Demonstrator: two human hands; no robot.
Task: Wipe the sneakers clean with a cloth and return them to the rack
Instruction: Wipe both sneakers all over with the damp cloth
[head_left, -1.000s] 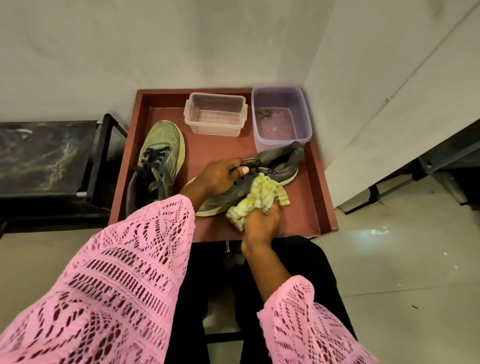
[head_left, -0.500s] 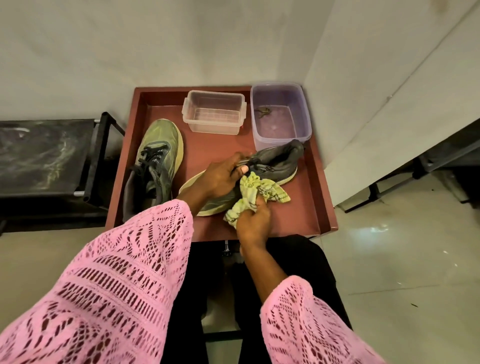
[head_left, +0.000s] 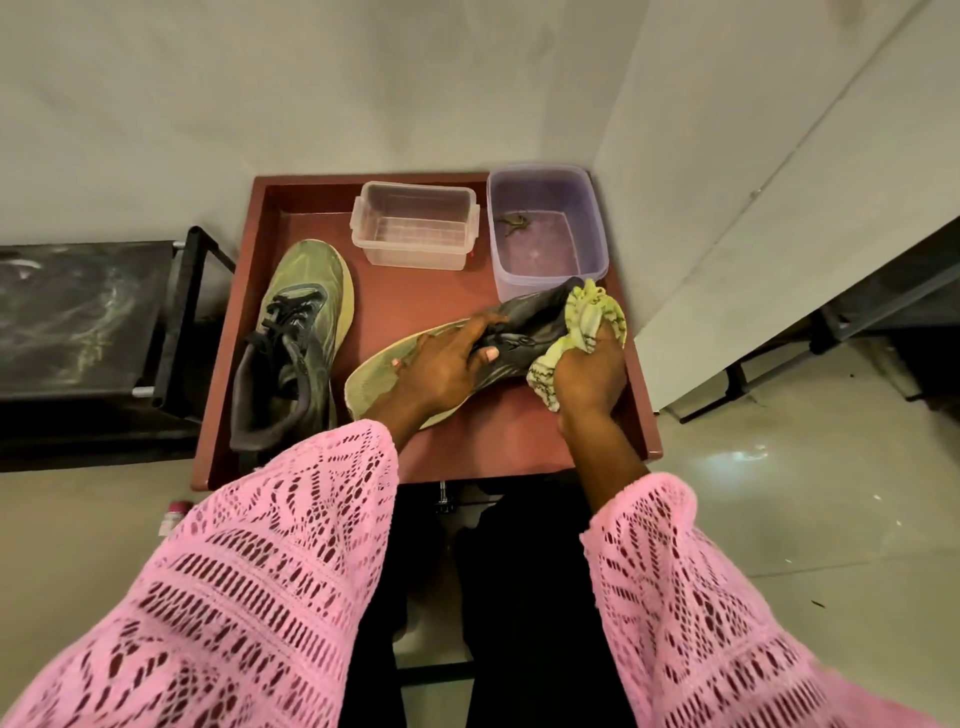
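Observation:
Two olive-and-grey sneakers lie on a red-brown tray (head_left: 519, 447). One sneaker (head_left: 296, 343) rests upright at the tray's left, laces up. The other sneaker (head_left: 524, 317) lies on its side across the middle, heel toward the purple tub. My left hand (head_left: 441, 364) grips it over the laces and side. My right hand (head_left: 587, 374) holds a bunched yellow-green cloth (head_left: 592, 322) pressed against that sneaker's heel.
A clear plastic box (head_left: 415, 228) and a purple tub (head_left: 545, 228) holding water stand at the tray's back. A black rack (head_left: 88, 322) sits to the left. A white panel (head_left: 753, 208) leans at the right. Tiled floor lies around.
My right hand has slid the cloth from the sneaker's middle side rightward and up to its heel. My left hand stays on the sneaker.

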